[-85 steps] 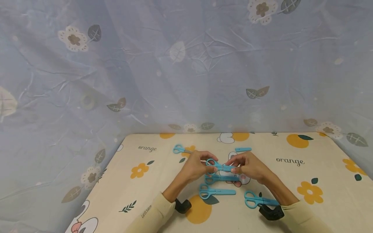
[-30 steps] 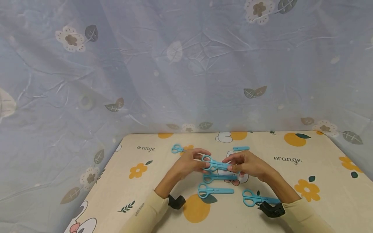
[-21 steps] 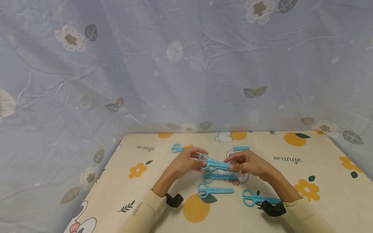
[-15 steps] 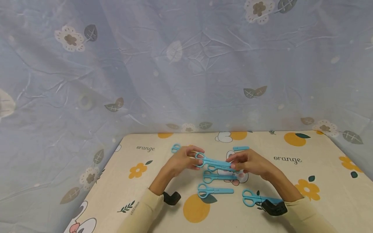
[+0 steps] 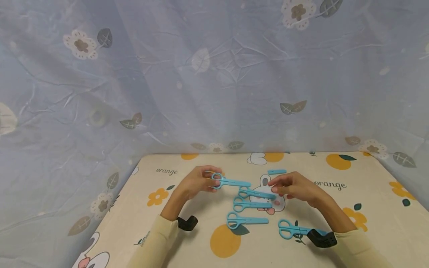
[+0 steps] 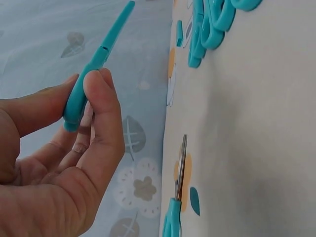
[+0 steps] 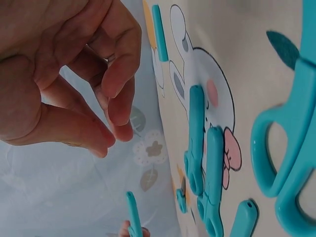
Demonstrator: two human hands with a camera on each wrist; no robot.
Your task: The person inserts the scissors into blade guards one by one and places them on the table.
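Note:
My left hand [image 5: 197, 181] pinches the handles of light-blue scissors [image 5: 231, 182] raised above the table, their blades inside a matching blade cover [image 6: 118, 27]. My right hand [image 5: 295, 188] is off to the right, fingers loosely bent and nothing between them, as the right wrist view [image 7: 89, 74] confirms. Below lie covered scissors in a column: an upper pair [image 5: 256, 193], a middle pair [image 5: 253, 204] and a lower pair [image 5: 248, 220]. Another pair [image 5: 291, 229] lies near the right wrist, partly hidden by the wrist camera. Bare-bladed scissors [image 6: 173, 212] show in the left wrist view; in the head view my left hand hides them.
A loose blue blade cover [image 5: 277, 172] lies toward the back of the table. The patterned tablecloth [image 5: 187, 245] has orange and rabbit prints. A grey-blue floral curtain [image 5: 201, 93] stands behind and at the sides.
My right hand has let go of the covered end of the scissors and shifted slightly right. My left hand has carried them left, away from the column, now covering the bare-bladed pair in the head view.

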